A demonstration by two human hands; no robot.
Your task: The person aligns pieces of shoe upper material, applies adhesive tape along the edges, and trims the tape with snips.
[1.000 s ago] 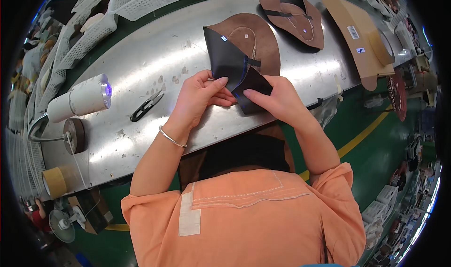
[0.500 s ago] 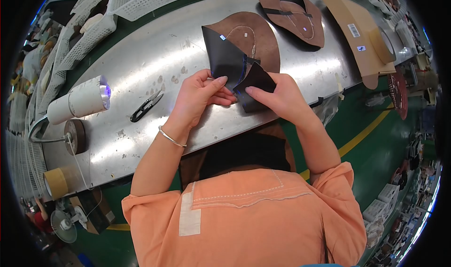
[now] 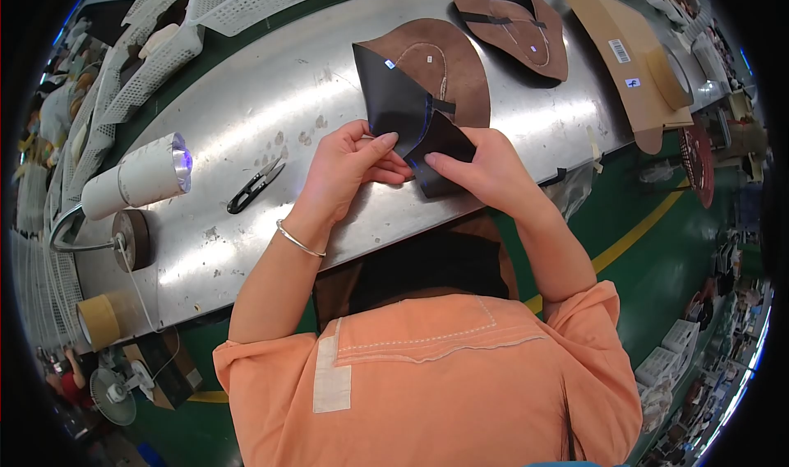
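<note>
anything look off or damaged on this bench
Dark blotches mark the metal tabletop just beyond the snips; they break up its shiny surface, though whether they are stains or wear is unclear. Nothing else clearly stands out.

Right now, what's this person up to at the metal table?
The left hand and right hand grip the folded black side of a brown leather-like piece, thumbs on top, at the edge of the metal table. A similar piece lies beyond, and black snips lie off to the left.

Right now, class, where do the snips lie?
In the head view, the snips lie on the metal table, between the lamp and the left hand.
</note>
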